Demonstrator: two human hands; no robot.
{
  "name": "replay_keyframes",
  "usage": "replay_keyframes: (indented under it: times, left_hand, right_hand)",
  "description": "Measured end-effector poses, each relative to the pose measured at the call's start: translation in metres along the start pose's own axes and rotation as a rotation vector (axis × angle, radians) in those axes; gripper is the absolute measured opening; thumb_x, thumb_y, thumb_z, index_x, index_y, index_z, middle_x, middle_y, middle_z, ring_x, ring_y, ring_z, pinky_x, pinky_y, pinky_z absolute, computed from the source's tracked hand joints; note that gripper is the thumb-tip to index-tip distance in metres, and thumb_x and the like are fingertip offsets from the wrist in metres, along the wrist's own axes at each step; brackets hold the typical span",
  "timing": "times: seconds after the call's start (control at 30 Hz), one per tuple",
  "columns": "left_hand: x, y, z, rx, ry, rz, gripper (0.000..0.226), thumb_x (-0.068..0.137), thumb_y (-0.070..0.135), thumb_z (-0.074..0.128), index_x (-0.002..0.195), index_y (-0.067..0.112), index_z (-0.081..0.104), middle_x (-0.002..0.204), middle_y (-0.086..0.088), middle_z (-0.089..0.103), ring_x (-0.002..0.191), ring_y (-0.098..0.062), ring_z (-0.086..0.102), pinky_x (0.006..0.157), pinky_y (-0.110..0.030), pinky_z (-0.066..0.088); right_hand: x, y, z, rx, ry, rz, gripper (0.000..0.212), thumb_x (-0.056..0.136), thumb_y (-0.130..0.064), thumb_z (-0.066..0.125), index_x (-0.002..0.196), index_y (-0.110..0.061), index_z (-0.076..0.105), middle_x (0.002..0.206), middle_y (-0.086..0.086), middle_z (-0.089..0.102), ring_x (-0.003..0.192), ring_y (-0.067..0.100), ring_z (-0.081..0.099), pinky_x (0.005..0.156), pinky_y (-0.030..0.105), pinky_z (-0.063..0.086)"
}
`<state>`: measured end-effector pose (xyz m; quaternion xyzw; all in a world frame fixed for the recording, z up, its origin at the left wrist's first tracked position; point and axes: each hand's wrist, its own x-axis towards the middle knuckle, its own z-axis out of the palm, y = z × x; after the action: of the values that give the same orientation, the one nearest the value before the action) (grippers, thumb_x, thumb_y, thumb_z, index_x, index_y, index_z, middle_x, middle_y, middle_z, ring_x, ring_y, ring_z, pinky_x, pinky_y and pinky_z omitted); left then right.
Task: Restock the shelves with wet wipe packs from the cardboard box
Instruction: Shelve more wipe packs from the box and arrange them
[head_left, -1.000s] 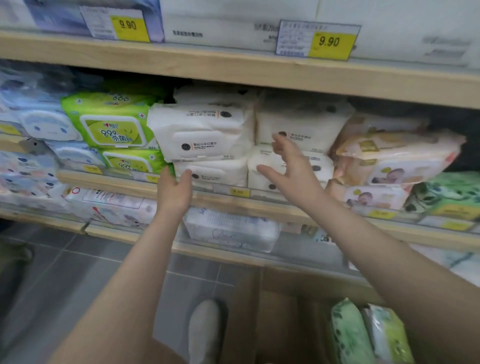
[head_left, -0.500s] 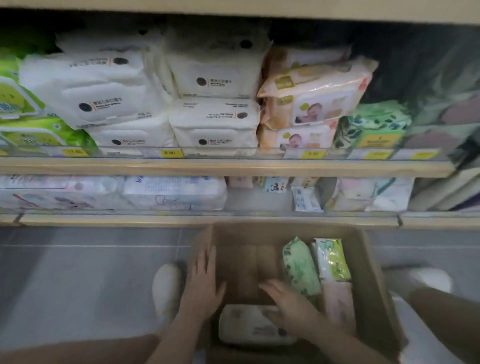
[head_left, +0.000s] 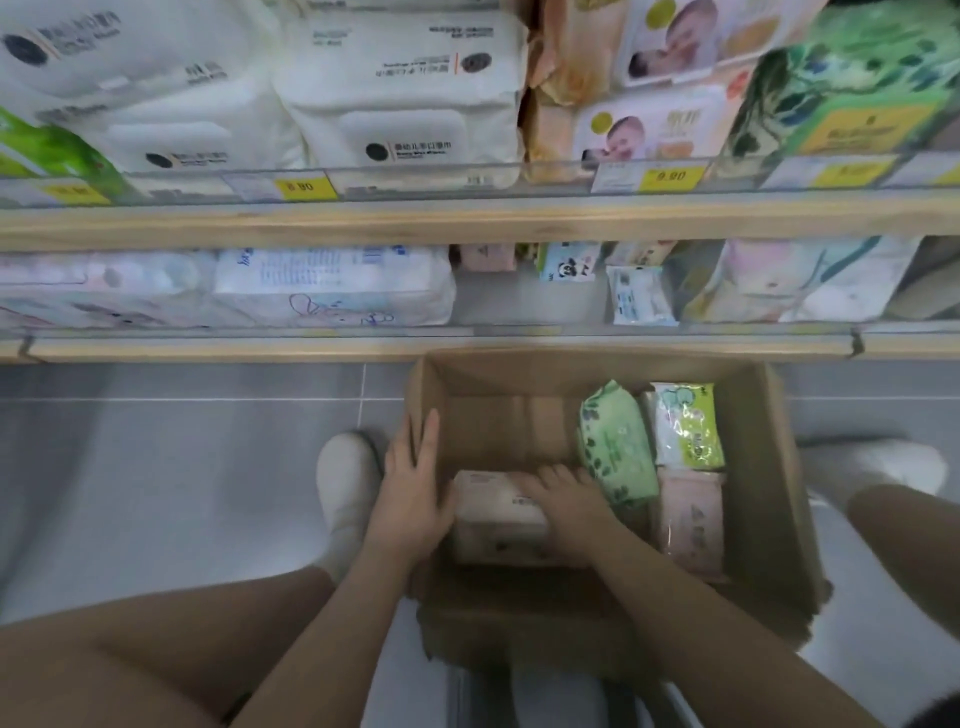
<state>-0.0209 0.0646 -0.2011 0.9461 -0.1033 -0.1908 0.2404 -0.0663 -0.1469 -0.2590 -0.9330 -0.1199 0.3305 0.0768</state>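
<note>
An open cardboard box (head_left: 774, 467) stands on the grey floor in front of the shelves. At its bottom left lies a white wet wipe pack (head_left: 493, 506). My right hand (head_left: 563, 499) rests on top of that pack with fingers curled over it. My left hand (head_left: 415, 483) lies flat along the box's left wall, fingers together, touching the pack's left end. On the box's right side stand a green leaf-print pack (head_left: 615, 441), a white and lime pack (head_left: 685, 426) and a pink pack (head_left: 691, 519).
Two wooden shelves (head_left: 467, 223) run across above the box, full of white, peach and green wipe packs behind clear rails with yellow price tags. The lower shelf has a gap (head_left: 498, 301) near its middle. My white shoes (head_left: 345, 488) flank the box.
I have gone from reaching at the white packs on the shelf to crouching over the box. Both hands came down into it and closed in on the white pack.
</note>
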Motion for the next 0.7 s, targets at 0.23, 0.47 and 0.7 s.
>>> replay_keyframes:
  times: [0.23,0.47,0.7]
  left_hand:
    - [0.006,-0.003,0.000,0.063,-0.018,-0.018,0.086,0.091,0.041,0.050,0.147,0.030,-0.015,0.158,-0.011,-0.004,0.143,-0.032,0.009,0.113,-0.043,0.021]
    - [0.044,0.014,-0.033,0.206,0.137,0.054,0.068,0.097,0.038,0.038,0.150,0.018,0.001,0.157,-0.012,0.010,0.143,-0.035,0.012,0.115,-0.049,0.018]
    - [0.062,0.101,-0.003,0.121,0.097,0.145,0.069,0.096,0.040,0.041,0.150,0.014,0.006,0.157,-0.013,0.010,0.143,-0.032,0.012,0.117,-0.043,0.015]
  right_hand:
    - [0.011,-0.013,-0.008,0.029,-0.030,0.060,0.083,0.069,-0.052,0.071,0.134,-0.020,0.031,0.129,0.009,0.050,0.117,0.028,0.041,0.099,0.040,0.031]
    - [-0.048,0.025,-0.077,0.331,0.122,0.267,0.091,0.053,-0.055,0.078,0.128,-0.025,0.036,0.121,0.002,0.053,0.108,0.026,0.054,0.081,0.031,0.044]
    - [-0.133,0.094,-0.113,0.497,0.357,0.553,0.091,0.055,-0.053,0.079,0.127,-0.021,0.033,0.124,0.002,0.049,0.105,0.026,0.055,0.078,0.035,0.044]
